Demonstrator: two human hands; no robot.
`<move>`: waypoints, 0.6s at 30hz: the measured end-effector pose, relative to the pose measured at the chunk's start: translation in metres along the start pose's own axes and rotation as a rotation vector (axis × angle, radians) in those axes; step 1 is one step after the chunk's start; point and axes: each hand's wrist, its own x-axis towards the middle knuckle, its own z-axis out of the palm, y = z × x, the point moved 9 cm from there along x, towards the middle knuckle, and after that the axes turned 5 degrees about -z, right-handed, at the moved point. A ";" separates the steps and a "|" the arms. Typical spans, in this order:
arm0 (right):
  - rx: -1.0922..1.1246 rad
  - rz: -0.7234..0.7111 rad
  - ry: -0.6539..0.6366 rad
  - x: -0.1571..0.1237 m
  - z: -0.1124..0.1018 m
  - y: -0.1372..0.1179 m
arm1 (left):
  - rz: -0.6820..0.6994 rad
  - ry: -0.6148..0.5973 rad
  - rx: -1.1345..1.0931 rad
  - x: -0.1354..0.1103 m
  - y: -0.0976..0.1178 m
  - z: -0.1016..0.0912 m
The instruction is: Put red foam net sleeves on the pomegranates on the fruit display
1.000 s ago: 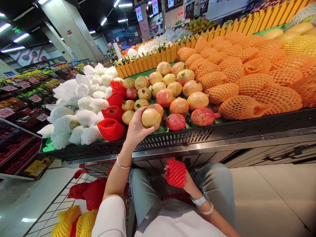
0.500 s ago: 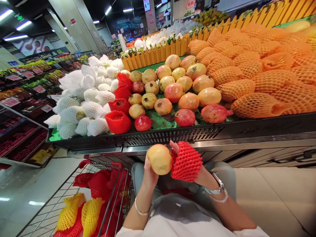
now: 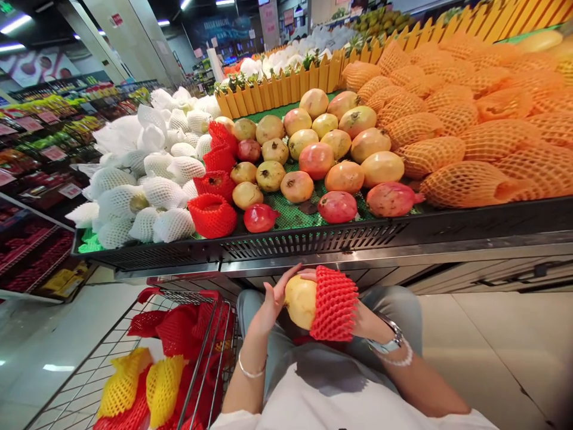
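Fruit (image 3: 301,303), pale yellow, off the bench (image 3: 385,255) (bench at 12 o'clock), above lap. Right hand (image 3: 362,319), mostly hidden inside red net (image 3: 335,306), seems to grip it; left hand (image 3: 269,307) spread open at its 10 o'clock edge. Looks like mid-sleeving: net at 3 o'clock side. Next move calls for sliding net off right hand, over fruit.

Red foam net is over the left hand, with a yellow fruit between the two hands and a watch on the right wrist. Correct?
One fix: the red foam net is over the right hand, not the left hand; the head view shows it. The yellow fruit is between the two hands and the watch is on the right wrist, as you said.
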 end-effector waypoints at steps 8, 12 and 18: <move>0.492 0.066 -0.231 0.010 0.026 -0.024 | -0.178 -0.511 0.352 0.039 0.002 0.044; 0.561 0.088 -0.296 0.005 0.033 -0.016 | -0.077 -0.607 0.550 0.050 0.011 0.050; 0.572 0.132 -0.268 0.006 0.033 -0.011 | -0.080 -0.491 0.321 0.055 0.002 0.033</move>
